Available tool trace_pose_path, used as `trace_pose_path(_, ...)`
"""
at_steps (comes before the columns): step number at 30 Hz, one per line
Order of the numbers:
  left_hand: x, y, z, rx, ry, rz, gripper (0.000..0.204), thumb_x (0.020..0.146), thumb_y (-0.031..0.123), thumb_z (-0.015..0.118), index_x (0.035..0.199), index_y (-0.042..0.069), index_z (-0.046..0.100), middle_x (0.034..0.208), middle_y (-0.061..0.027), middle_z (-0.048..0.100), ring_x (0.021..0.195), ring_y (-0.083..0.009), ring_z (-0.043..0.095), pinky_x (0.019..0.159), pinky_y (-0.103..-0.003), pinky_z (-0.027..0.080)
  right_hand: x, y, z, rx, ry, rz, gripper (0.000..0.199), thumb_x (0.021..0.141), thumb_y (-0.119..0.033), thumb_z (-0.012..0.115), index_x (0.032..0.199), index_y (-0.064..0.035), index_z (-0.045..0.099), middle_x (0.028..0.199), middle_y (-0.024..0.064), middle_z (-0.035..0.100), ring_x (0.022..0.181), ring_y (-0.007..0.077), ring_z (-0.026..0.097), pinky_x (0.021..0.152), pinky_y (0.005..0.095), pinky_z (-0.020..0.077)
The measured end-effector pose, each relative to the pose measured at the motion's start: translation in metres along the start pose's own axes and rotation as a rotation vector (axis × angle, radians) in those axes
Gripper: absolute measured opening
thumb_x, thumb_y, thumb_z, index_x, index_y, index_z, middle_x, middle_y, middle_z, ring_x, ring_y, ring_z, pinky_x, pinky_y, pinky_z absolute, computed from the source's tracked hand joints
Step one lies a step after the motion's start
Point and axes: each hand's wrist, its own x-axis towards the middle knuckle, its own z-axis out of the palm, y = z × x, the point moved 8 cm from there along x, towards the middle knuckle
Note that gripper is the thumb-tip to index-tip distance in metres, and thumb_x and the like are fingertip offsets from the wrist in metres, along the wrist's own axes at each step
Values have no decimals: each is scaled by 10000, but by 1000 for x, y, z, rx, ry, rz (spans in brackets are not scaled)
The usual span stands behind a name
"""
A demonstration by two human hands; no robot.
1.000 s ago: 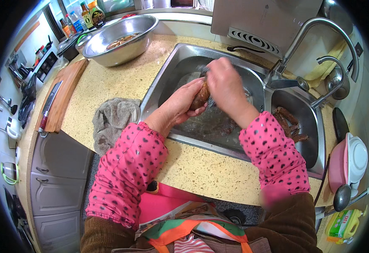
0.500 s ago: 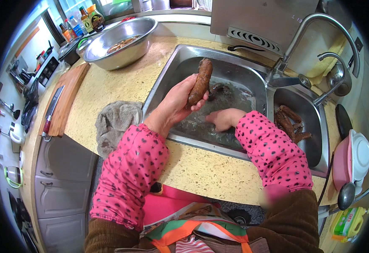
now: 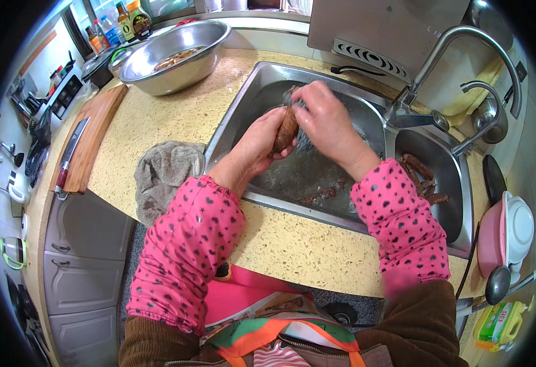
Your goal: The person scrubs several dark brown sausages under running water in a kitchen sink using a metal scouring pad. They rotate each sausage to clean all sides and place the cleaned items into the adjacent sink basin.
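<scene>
the kitchen was a narrow one, with a speckled yellow counter wrapped around a double steel sink, and i took that sink as my landmark throughout. over its larger basin i saw the left hand curled closed around the lower end of a brown root, thumb and fingers wrapped snugly so the root stood tilted upward above the basin. the right hand lay cupped over the root's upper end, fingers bent round a dark scrubber pressed against it; i could not tell how tightly it gripped.

half a second earlier that right hand had been down in the basin and the root had been held up alone in the left; a second earlier both hands had been together on it. so the right hand had dipped away and come back with the scrubber, which i judged to be one more pass of cleaning the same root rather than a fresh one.

in the smaller basin to the right of the sink's divider lay more brown roots. left of the sink sat a crumpled grey cloth, further left a wooden cutting board with a knife, and behind the sink's left corner a steel bowl.
</scene>
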Motion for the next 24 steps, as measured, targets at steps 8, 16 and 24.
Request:
trace_pose_path(8, 0, -3, 5, -7, 32, 19, 263, 1016, 313, 404, 1132, 124, 546, 746, -11, 555, 518, -99, 471, 410, -204, 339, -1, 20, -8, -69, 107, 55, 85, 800, -58, 588, 873, -20, 565, 888, 181, 569, 862, 380, 576, 762, 452, 492)
trace_pose_path(16, -2, -2, -10, -79, 168, -19, 226, 1000, 306, 418, 1100, 167, 566, 769, 3, 560, 538, -88, 495, 409, -216, 321, -10, -14, 3, 53, 28, 88, 107, 815, -77, 600, 899, -21, 564, 915, 179, 567, 874, 380, 589, 765, 444, 499)
trace_pose_path(24, 2, -4, -6, -117, 54, -32, 216, 989, 313, 438, 994, 132, 557, 731, -15, 533, 533, -131, 506, 414, -248, 329, 1, 0, -7, -26, 83, 105, 154, 800, -72, 608, 940, -33, 556, 946, 175, 586, 884, 383, 593, 752, 443, 502)
